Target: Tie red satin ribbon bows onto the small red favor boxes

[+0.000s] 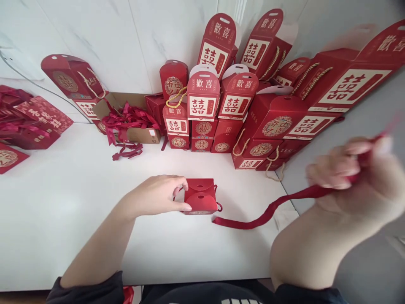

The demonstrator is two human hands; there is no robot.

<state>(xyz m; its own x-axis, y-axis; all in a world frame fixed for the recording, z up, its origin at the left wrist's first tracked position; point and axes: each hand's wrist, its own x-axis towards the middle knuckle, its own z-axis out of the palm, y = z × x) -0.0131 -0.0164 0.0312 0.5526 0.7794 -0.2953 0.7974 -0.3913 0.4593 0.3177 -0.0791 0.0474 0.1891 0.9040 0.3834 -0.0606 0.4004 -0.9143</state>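
A small red gift box [200, 196] with a round hole in its flap sits on the white table [63, 202]. My left hand [161, 195] grips its left side, fingers closed on it. A long red ribbon [268, 209] runs from the box's right side out past the table's right edge. My right hand [354, 169], blurred by motion and raised at the right, is closed on the ribbon's far end.
Many red gift boxes with rope handles [240, 101] are stacked at the back and right. An open cardboard carton [139, 134] of red ribbons stands at the back left. More red boxes [34, 122] lie at the far left. A white wall stands behind.
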